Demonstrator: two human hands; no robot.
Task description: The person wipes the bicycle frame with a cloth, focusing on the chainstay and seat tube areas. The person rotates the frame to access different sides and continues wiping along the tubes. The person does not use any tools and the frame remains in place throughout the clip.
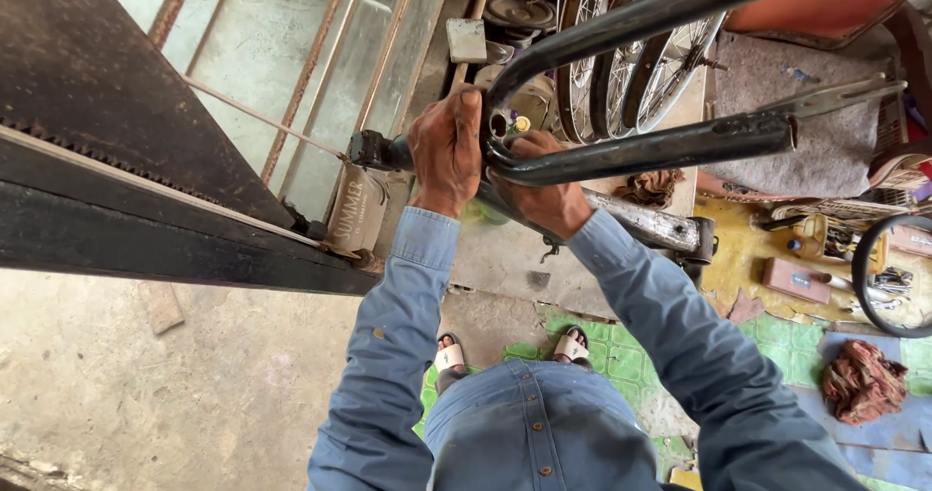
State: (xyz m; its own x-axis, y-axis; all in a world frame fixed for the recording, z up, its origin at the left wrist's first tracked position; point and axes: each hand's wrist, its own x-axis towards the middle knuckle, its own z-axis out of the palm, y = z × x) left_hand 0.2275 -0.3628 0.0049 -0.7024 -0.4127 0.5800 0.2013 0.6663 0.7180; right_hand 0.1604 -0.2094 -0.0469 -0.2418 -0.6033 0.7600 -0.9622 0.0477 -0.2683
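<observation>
I hold a black bicycle fork (pixel 641 151) out in front of my chest. Its two curved blades run to the upper right and end in flat grey dropouts. My left hand (pixel 445 149) wraps around the fork's crown. My right hand (pixel 540 192) grips just below the crown, around the steerer. A worn silver tube (pixel 649 221) runs under my right hand towards the right. Blue sleeves cover both of my arms.
A dark metal gate with rusty bars (pixel 146 161) fills the left. Several spoked wheels (pixel 631 54) lean at the top. Tools lie on a yellow mat (pixel 748 248) at right, beside a tyre (pixel 888 273) and a reddish rag (pixel 862 382). My sandalled feet (pixel 510 350) stand on concrete.
</observation>
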